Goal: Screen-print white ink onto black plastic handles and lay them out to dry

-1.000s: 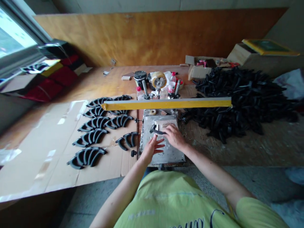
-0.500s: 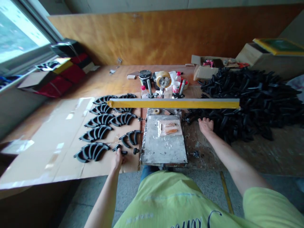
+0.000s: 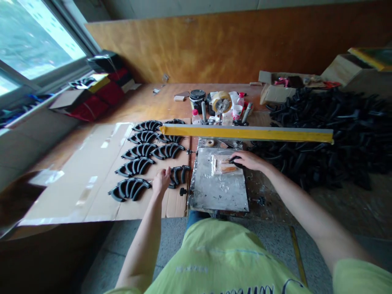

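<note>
My right hand [image 3: 248,160] has its fingers closed on a small black curved handle [image 3: 234,159]. It is over the clear-wrapped pad with orange blocks [image 3: 228,168] on the grey metal plate [image 3: 219,194]. My left hand [image 3: 161,180] is at the left end of a short row of black curved handles [image 3: 183,174] on the cardboard sheet [image 3: 92,171]. Its fingers are curled together, and the hand hides what is in them. More fanned rows of these handles [image 3: 130,189] lie to its left and beyond it.
A yellow-and-grey bar [image 3: 248,132] spans above the plate's far end. Behind it stand a tape roll [image 3: 221,102], a black tub [image 3: 197,96] and red-capped bottles [image 3: 196,117]. A big heap of black handles [image 3: 324,134] covers the right side. Red boxes [image 3: 92,107] stand far left.
My right hand has come left from the heap to the metal plate with a black handle. My left hand has moved slightly forward to the short row. The view has shifted a little left.
</note>
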`<state>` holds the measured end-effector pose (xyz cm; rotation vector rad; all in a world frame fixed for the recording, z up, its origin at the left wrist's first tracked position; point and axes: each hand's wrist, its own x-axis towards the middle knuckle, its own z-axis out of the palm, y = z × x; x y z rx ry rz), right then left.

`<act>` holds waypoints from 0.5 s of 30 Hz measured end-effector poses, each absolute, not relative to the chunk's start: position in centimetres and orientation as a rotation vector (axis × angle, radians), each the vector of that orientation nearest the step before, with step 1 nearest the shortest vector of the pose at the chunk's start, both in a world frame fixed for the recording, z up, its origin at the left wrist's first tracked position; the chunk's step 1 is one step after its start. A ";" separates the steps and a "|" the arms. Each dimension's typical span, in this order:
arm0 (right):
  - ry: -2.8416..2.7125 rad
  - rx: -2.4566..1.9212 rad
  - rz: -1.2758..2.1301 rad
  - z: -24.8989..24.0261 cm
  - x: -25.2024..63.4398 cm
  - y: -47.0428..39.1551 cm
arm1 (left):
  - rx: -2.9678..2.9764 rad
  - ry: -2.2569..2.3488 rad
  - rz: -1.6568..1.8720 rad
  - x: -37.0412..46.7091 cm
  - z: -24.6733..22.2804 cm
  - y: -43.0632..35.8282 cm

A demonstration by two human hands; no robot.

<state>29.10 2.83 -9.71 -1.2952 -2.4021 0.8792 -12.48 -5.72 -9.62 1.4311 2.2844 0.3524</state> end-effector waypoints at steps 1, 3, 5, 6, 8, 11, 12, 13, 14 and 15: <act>-2.456 -1.216 0.967 -9.7 27.0 3.4 | 1.432 2.239 0.448 -11.4 -8.5 -4.7; -2.501 -1.178 1.064 -10.0 23.7 4.2 | 1.394 2.049 0.774 -8.8 -5.9 -2.8; -2.474 -1.300 1.000 -10.5 21.9 4.5 | 1.339 1.768 1.121 -6.1 -3.0 -1.5; -2.447 -1.367 0.904 -10.8 21.5 4.3 | 1.319 1.641 1.254 -4.9 -1.6 -1.1; -2.435 -1.395 0.669 -11.6 21.3 3.1 | 1.279 1.449 1.441 -2.9 0.8 -0.8; -2.496 -1.273 0.450 -12.8 21.3 0.3 | 1.241 1.278 1.506 -1.0 2.4 -1.1; -2.513 -1.253 0.428 -13.1 21.2 -0.7 | 1.234 1.244 1.497 -0.7 2.5 -1.4; -2.517 -1.242 0.425 -13.2 21.3 -1.6 | 1.228 1.223 1.489 -0.5 2.3 -1.7; -2.506 -1.229 0.443 -13.3 21.4 -2.3 | 1.219 1.216 1.487 -0.4 2.1 -2.1; -2.459 -1.231 0.475 -13.2 21.8 -2.8 | 1.206 1.223 1.493 -0.4 1.7 -2.7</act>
